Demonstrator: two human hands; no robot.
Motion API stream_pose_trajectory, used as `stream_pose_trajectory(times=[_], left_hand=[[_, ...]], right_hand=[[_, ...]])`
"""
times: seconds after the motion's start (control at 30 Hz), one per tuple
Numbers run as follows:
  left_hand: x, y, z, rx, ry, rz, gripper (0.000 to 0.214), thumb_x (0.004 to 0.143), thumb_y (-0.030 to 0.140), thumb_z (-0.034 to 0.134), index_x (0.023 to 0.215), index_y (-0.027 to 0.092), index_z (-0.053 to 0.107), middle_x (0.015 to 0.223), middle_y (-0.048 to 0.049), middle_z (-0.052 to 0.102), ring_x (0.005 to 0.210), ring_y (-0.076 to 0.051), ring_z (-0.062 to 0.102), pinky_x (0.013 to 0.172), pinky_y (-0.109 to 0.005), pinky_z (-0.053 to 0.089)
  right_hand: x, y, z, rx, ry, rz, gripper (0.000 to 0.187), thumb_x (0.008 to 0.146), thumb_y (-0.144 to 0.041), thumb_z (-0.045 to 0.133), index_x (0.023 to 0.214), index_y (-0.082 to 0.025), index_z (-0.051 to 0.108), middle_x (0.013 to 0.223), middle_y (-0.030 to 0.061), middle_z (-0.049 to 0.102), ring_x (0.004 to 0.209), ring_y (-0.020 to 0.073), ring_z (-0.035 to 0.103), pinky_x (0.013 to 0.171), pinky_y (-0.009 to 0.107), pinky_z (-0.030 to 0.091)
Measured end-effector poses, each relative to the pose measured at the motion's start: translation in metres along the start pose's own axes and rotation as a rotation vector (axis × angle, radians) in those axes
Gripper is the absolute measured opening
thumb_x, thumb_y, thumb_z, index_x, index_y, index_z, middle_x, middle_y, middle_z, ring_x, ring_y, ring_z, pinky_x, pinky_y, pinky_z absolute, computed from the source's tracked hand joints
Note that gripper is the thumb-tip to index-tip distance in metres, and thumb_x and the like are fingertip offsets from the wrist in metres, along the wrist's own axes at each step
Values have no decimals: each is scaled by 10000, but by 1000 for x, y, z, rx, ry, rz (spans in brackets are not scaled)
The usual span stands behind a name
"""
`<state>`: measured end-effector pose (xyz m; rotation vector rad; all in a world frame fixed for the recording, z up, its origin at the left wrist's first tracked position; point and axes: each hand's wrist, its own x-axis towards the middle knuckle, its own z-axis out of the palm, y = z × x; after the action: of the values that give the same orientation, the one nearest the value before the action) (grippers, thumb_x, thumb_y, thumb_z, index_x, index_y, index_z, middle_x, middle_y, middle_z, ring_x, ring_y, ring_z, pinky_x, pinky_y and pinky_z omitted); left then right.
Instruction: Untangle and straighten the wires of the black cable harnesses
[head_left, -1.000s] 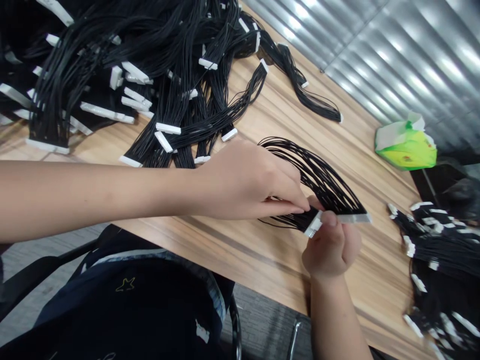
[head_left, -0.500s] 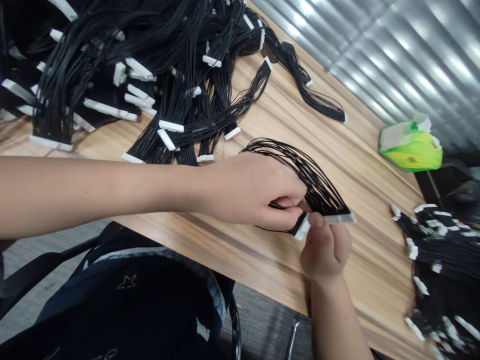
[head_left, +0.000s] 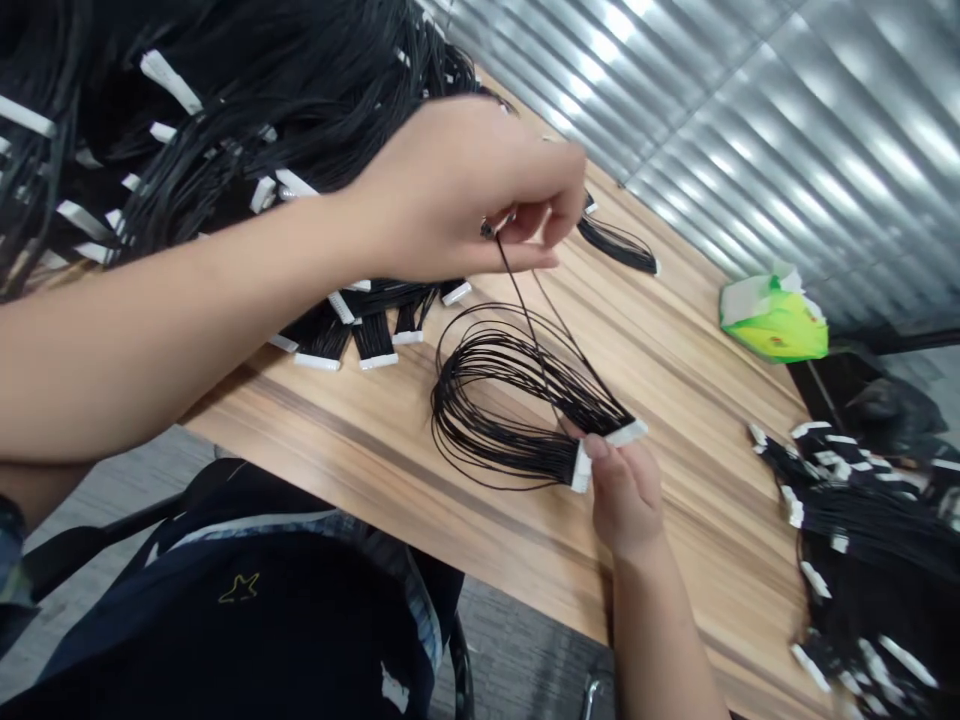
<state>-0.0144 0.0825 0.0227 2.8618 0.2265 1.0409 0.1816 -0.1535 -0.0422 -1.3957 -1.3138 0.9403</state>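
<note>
My right hand (head_left: 628, 490) pinches the white connectors of a black wire harness (head_left: 502, 365) between thumb and fingers. One white connector (head_left: 581, 467) sits left of the thumb, and the other white connector (head_left: 628, 432) is just above it. The harness wires bow leftward in a loop over the table. Above the loop is my left hand (head_left: 510, 195), its fingers curled closed. Thin black wire strands stretch from it down to the connectors. Its exact grip on the strands is partly hidden.
A large heap of black wire harnesses (head_left: 300, 60) covers the upper left of the wooden table (head_left: 697, 400). More harnesses (head_left: 870, 530) are piled at the right. A green and white packet (head_left: 776, 315) stands near the corrugated metal panel (head_left: 712, 130).
My left hand has moved up and left from the connectors, drawing thin strands away from the loop. My right hand still holds the connectors. The whole view has shifted slightly.
</note>
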Motion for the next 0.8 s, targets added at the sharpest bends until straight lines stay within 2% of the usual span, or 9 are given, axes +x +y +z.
stream_pose_trajectory(times=[0.07,0.2,0.4,0.5,0.6,0.7,0.8], left_hand=[[-2,2,7,-25,4,24,323,990,451,459,1022,226,689,617,25,620,602,-111,553,664,-301,375],[-4,7,10,1,-146,235,373,986,515,432,878,310,724,562,32,618,520,-111,522,649,-317,379],[0,-2,-2,71,-215,271,326,974,458,444,915,323,734,653,46,694,582,-118,570,707,-329,411],[1,-6,-7,61,-209,307,270,936,378,471,933,318,734,684,39,710,618,-134,591,755,-347,433],[0,-7,-6,43,-213,281,282,943,418,482,914,320,745,654,25,695,636,-146,596,784,-357,443],[-2,-3,6,-41,-172,248,343,951,507,513,833,306,765,681,-5,698,725,-163,639,816,-360,445],[-7,8,24,-227,-55,227,291,935,466,589,822,263,765,909,-35,752,913,-187,687,907,-355,452]], right_hand=[[0,-1,1,18,-19,32,432,970,-471,526,647,-207,641,546,-11,557,509,154,509,510,298,389],[2,-4,2,55,4,101,439,937,-535,547,666,-202,640,566,-10,542,525,155,490,516,299,389],[2,-7,2,49,-26,187,461,884,-614,583,708,-200,686,583,7,577,546,181,524,531,322,425],[1,-10,3,97,-4,194,424,847,-605,641,731,-201,700,661,26,631,637,206,583,590,342,470],[-2,-12,3,171,-27,197,389,836,-580,665,714,-211,686,694,33,652,673,217,605,630,360,488],[-6,-12,4,256,-20,204,379,823,-576,667,706,-216,665,663,27,602,635,204,566,597,354,468],[-9,-12,4,349,-31,228,388,824,-585,637,709,-215,648,629,9,514,553,166,470,504,320,392]])
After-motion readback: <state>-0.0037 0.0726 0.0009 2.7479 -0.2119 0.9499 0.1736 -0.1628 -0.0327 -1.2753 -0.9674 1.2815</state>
